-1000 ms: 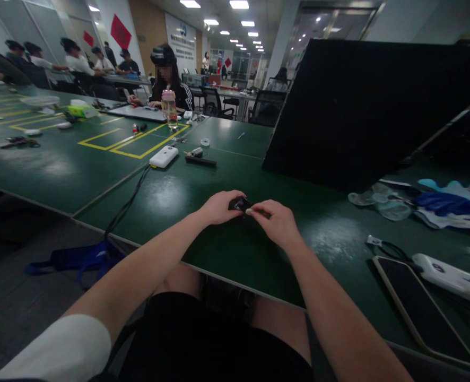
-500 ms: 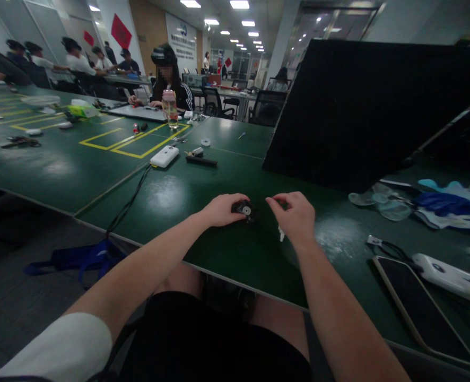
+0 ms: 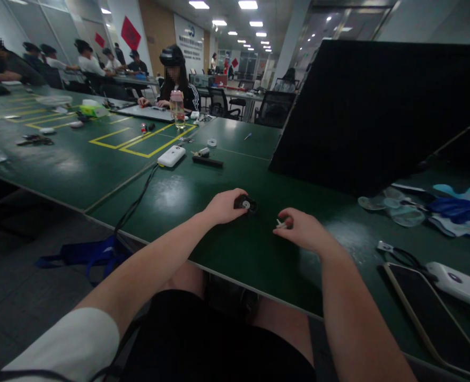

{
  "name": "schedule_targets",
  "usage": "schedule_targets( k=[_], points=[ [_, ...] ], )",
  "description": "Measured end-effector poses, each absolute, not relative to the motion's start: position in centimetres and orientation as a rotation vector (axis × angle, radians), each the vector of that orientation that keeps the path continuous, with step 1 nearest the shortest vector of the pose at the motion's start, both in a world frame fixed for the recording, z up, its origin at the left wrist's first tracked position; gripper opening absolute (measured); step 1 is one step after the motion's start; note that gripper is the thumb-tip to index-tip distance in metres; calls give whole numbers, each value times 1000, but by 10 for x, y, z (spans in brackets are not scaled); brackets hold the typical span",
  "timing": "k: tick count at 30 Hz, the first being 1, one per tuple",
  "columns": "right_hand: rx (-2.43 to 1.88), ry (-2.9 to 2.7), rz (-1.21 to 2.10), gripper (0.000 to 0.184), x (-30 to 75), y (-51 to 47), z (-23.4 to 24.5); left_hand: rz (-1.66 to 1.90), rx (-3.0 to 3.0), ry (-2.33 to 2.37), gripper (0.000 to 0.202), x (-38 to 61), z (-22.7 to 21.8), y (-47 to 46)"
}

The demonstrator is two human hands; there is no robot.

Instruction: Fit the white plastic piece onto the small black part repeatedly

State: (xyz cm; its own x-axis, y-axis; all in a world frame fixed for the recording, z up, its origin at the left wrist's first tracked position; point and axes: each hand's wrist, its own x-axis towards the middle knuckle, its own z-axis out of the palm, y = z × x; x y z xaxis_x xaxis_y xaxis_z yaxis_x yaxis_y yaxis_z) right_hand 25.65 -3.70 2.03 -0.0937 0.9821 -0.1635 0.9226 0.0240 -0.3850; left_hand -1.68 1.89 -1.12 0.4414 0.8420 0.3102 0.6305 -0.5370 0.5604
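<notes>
My left hand [image 3: 224,206] rests on the green table [image 3: 235,249] with its fingers closed round a small black round part [image 3: 246,203] that has a pale centre. A short way to the right, my right hand [image 3: 304,233] lies low on the table. Its fingertips pinch a tiny white piece [image 3: 279,225]. The two hands are apart, with bare table between them.
A large black panel [image 3: 370,111] leans at the back right. A phone [image 3: 429,315], a white power strip [image 3: 460,278] and gloves [image 3: 458,209] lie on the right. A white box [image 3: 172,156] with a cable and a black bar [image 3: 207,162] sit further back. Other people work at the far tables.
My right hand has pulled away from the black part, dropped to the table and pinched the white piece lying there. My left hand keeps hold of the black part.
</notes>
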Motion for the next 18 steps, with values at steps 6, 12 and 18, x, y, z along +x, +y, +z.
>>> schedule_targets(
  k=[6, 12, 18],
  points=[
    [-1797, -2174, 420, 38, 220, -36, 10, 814, 2382, 1163, 48, -14, -11, 18],
    [-1826, -2083, 295, 18, 229, -34, 9, 806, 2401, 1135, 45, -14, -10, 16],
    [-1517, -1790, 262, 20, 226, -39, 13, 791, 2386, 1210, 48, -14, -10, 15]
  ],
)
